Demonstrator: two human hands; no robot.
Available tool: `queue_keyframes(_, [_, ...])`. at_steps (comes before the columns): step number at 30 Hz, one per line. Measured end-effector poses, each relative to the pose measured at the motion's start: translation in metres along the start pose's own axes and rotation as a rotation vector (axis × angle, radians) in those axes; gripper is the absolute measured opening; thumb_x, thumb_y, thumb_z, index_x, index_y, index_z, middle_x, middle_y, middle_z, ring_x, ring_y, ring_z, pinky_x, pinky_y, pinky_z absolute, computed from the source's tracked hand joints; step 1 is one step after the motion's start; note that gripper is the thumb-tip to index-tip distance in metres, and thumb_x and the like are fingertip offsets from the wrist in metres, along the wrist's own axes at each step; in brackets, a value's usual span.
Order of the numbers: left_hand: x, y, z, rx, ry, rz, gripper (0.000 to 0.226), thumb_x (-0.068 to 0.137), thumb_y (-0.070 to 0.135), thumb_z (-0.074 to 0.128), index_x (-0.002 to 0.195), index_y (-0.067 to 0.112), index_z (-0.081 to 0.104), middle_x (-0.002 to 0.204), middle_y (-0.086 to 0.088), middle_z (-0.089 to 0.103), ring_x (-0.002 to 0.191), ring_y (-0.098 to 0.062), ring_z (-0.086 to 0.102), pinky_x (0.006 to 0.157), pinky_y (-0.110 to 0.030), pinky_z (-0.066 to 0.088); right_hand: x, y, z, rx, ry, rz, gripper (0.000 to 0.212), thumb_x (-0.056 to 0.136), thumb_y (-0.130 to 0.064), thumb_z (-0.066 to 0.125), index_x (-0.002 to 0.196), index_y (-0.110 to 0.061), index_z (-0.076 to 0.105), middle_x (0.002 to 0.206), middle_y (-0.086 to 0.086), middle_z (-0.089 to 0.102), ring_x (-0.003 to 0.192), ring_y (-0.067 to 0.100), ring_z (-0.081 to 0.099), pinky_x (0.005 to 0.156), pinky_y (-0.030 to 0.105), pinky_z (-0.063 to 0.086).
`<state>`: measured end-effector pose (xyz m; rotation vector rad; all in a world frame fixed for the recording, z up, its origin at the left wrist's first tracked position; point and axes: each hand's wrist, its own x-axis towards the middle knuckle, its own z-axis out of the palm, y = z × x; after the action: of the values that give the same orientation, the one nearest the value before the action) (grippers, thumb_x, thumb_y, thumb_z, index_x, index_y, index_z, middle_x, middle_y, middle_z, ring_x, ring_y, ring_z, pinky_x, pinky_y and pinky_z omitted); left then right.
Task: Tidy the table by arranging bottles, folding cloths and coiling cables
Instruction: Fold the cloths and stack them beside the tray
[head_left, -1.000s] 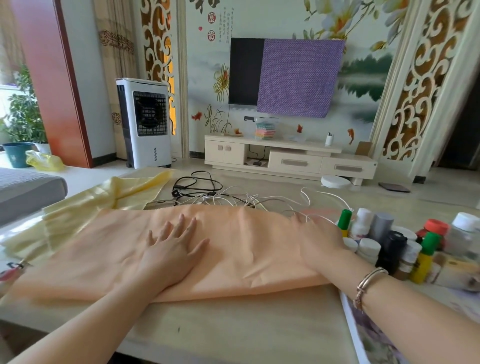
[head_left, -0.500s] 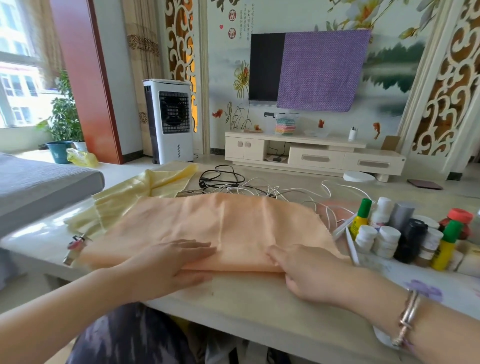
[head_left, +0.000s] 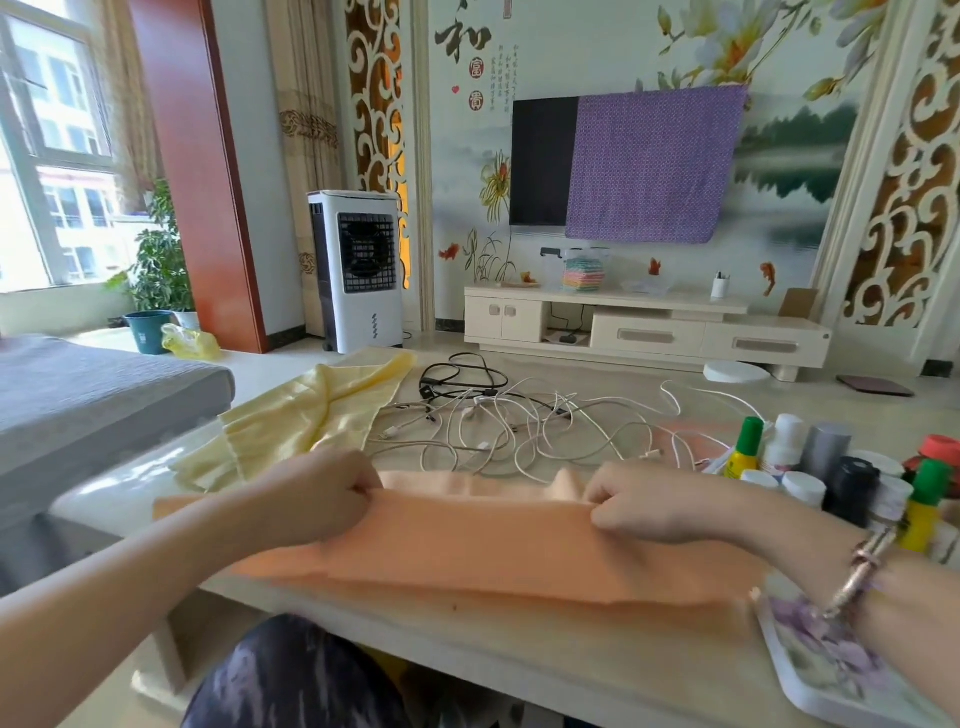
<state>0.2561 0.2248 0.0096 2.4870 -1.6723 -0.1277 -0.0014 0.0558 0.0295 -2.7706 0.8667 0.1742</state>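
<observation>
the step in hand is the cloth-folding part of the task. the orange cloth (head_left: 483, 551) lies along the near edge of the table (head_left: 545, 649), directly in front of the person, already reduced to a long band with layered edges visible at its near side. the left hand (head_left: 317, 493) has its fingers curled and pinches the far edge of the cloth toward its left end; the right hand (head_left: 660, 501) does the same toward its right end, the two hands level with each other and well apart. the pinched edge appears raised slightly off the layer beneath, which suggests a lengthwise fold in progress, though the direction of travel cannot be established from a single view. the yellow cloth (head_left: 306, 415) lies rumpled and unfolded beyond the left hand. the cables (head_left: 498, 426), white and black, lie in a loose tangle beyond the orange cloth, uncoiled. the bottles (head_left: 841, 478) stand clustered at the right, just beside the right hand, some at the edge of a flowered tray (head_left: 810, 670). assessment: the task is at an early stage, with one cloth partly folded and the rest untouched. the next move calls for both hands to carry the pinched edge evenly so that it meets the opposite edge squarely, then to press the crease flat. risks noted: the thin fabric may slip or skew if one hand leads, and the right forearm lies close enough to the bottles to knock them.
</observation>
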Motion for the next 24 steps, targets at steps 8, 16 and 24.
queue_keyframes(8, [0.022,-0.015,0.037,0.126,0.088,-0.078,0.019,0.086,0.028,0.042,0.069,0.022,0.046,0.083,0.009,0.052,0.08,-0.014,0.052,0.066,-0.028,0.048,0.042,0.007,0.03,-0.234,0.165,0.141,0.024,0.087,-0.023,0.042,0.065,-0.016,0.038,0.101,0.012,0.064,0.098,0.028,0.059,0.064,0.03,0.034])
queue_keyframes(16, [0.035,-0.034,0.068,-0.017,0.384,-0.087,0.007,0.089,0.026,0.043,0.082,0.025,0.046,0.088,0.007,0.046,0.094,-0.016,0.046,0.081,-0.03,0.039,0.067,0.025,0.056,-0.327,0.39,0.184,0.027,0.094,-0.03,0.036,0.099,-0.015,0.058,0.114,0.009,0.065,0.108,0.028,0.059,0.075,0.033,0.038])
queue_keyframes(24, [0.033,-0.01,0.061,-0.009,0.472,-0.035,0.025,0.081,0.006,0.053,0.098,0.024,0.05,0.113,0.006,0.046,0.115,-0.02,0.036,0.098,-0.034,0.034,0.07,0.03,0.06,-0.332,0.383,0.165,0.027,0.094,-0.026,0.034,0.112,-0.009,0.046,0.116,0.014,0.063,0.111,0.031,0.057,0.083,0.036,0.04])
